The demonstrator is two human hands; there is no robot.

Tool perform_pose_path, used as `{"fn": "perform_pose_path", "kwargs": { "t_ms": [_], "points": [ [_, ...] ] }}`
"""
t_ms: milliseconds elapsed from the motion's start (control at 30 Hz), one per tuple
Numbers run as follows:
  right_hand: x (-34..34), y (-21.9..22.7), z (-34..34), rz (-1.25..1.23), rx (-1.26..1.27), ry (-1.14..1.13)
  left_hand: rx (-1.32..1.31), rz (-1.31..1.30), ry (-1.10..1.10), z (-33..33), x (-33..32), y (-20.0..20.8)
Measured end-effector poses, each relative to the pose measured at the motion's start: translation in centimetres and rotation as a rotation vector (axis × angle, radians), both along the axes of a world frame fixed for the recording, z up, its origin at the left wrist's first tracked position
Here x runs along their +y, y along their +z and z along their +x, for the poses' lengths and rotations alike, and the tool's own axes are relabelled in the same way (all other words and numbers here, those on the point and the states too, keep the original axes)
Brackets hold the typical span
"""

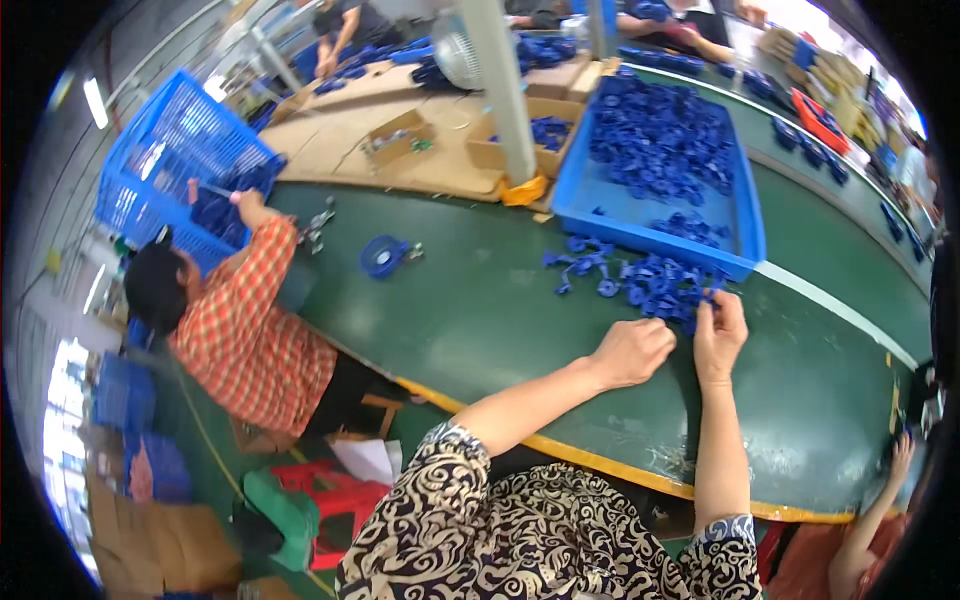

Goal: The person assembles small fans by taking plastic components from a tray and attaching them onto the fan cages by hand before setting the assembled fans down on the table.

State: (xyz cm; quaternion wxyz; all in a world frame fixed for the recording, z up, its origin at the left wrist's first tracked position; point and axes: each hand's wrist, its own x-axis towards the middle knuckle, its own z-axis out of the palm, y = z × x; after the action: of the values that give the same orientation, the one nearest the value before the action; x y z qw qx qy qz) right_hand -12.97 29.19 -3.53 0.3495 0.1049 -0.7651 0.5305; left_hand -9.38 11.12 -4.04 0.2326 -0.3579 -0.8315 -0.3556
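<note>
A pile of small blue plastic parts lies on the green table in front of the big blue tray. At the pile's right edge, my right hand has its thumb and fingers pinched on a blue plastic part. My left hand is just below the pile, fingers curled together; anything inside them is hidden. A looser string of blue parts trails off to the pile's left. Many more of these parts fill the tray, heaped toward its far end.
A blue ring-shaped part rests on the table at left. Beyond stand a cardboard box, a post and a fan. At left, a co-worker in a checked shirt reaches into a blue basket.
</note>
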Motion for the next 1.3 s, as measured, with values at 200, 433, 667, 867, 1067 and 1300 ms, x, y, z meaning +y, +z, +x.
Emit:
{"fn": "perform_pose_path", "kwargs": {
  "t_ms": [200, 433, 667, 867, 1067, 1300],
  "points": [
    [0.1, -0.8, -0.2, 0.044, 0.04, 0.035, -0.017, 0.019, 0.036, 0.1, -0.1, -0.4],
    [-0.4, -0.3, 0.0, 0.066, 0.029, 0.045, 0.002, 0.079, 0.121, 0.0, -2.0, 1.3],
    [-0.4, -0.1, -0.2, 0.128, 0.001, 0.054, 0.086, 0.173, 0.531, -2.5, -13.1, 2.8],
    [-0.6, 0.0, -0.4, 0.175, -0.018, 0.05, 0.213, 0.089, 1.011, -1.3, -26.6, 4.6],
    [-0.2, -0.7, -0.1, 0.163, -0.065, 0.093, -0.209, -0.075, 1.331, 0.5, -33.9, 2.4],
    [-0.5, -0.3, 0.2, 0.221, 0.024, 0.034, -0.338, -0.109, 0.979, 4.1, -27.0, 4.1]
  ]
}}
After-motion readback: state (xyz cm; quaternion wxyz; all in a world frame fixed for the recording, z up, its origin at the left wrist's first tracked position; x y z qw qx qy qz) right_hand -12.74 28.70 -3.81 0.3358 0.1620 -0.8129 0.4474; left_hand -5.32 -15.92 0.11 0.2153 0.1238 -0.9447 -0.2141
